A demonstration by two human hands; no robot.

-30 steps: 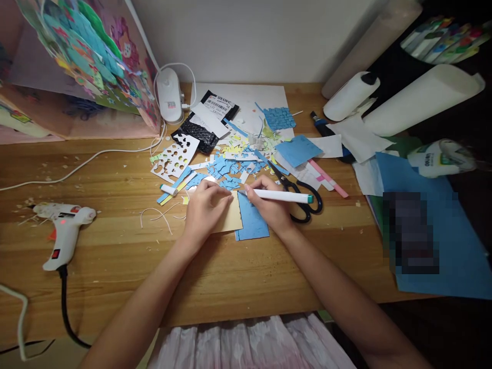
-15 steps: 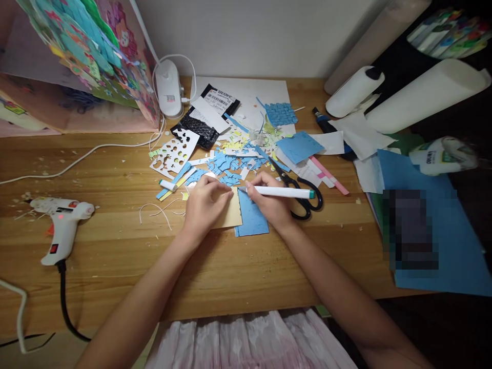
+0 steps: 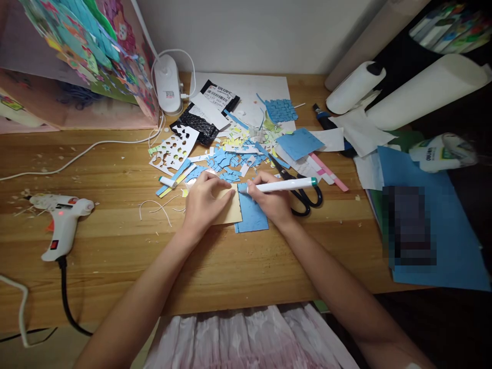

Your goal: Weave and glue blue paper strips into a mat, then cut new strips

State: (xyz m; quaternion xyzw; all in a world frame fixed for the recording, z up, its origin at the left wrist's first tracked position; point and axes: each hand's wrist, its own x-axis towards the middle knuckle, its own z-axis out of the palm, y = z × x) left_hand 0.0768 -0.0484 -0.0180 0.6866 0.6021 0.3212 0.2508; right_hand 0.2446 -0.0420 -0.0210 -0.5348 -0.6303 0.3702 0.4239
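The right hand pinches the marker, likely light, stiff and best held near its 9-o'clock tip. The left hand presses the card, overlapping the blue paper's 9-o'clock side; whether it pinches, I cannot tell. Both sheets may crease: press flat.

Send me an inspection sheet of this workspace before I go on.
Surface: wooden table, crumbs scattered.
Work things: white marker; cream card overlapping blue sheet.
Clutter: paper scraps; black scissors, partly hidden by the white marker; glue gun at left.
Hands: left hand rests on the cream card; right hand grips the white marker.
Cables: white cable crosses the wooden table; black cord at the glue gun.
Surroundings: pale wall; white rolls at right.
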